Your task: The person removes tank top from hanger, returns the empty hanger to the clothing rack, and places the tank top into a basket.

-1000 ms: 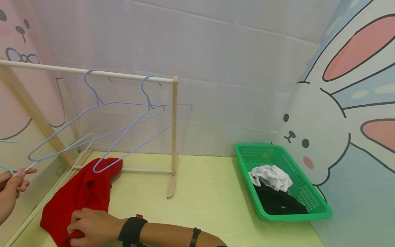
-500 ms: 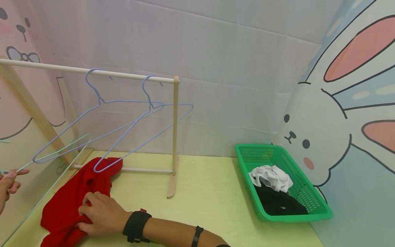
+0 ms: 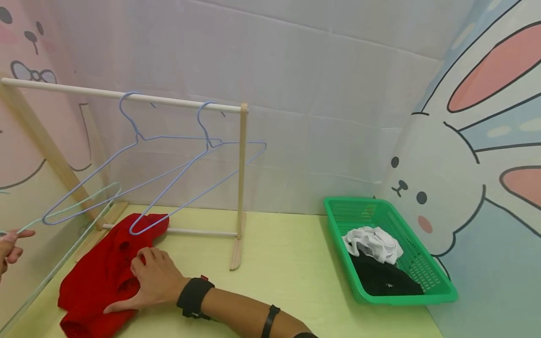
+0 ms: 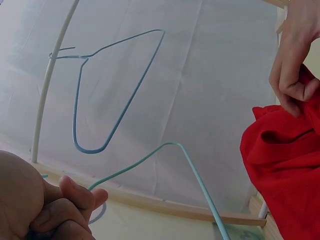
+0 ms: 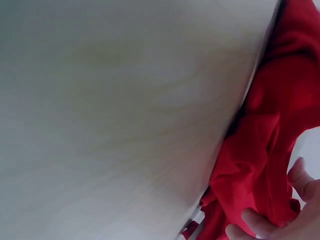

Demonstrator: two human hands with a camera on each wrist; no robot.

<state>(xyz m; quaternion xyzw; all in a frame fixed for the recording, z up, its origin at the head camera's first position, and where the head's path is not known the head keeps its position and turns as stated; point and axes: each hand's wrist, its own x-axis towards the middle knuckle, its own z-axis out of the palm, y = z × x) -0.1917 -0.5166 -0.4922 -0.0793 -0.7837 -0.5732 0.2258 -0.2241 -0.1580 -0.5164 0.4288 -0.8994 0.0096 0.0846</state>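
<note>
At the left edge my left hand (image 3: pixel 9 248), partly out of the head view, grips a mint green wire hanger (image 4: pixel 196 180) near its neck; in the left wrist view its fingers curl round the wire. A red garment (image 3: pixel 95 281) lies crumpled on the table, with the hanger's lower wire reaching along its left side. My right hand (image 3: pixel 158 277) rests on the garment's right side, thumb stretched away from the bent fingers. In the right wrist view, red cloth shows between the spread thumb and fingers (image 5: pixel 257 220).
Two blue hangers (image 3: pixel 169 185) hang from the white rod (image 3: pixel 177 101) of a wooden rack, overlapping the garment's top in the head view. On the right stands a green basket (image 3: pixel 355 281) with a white cloth (image 3: pixel 374 245) and a black cloth (image 3: pixel 384 279). Walls enclose the table.
My right hand has moved up and to the right over the red garment, and its thumb and fingers have spread. The left hand has shifted left and slightly down with the mint green hanger.
</note>
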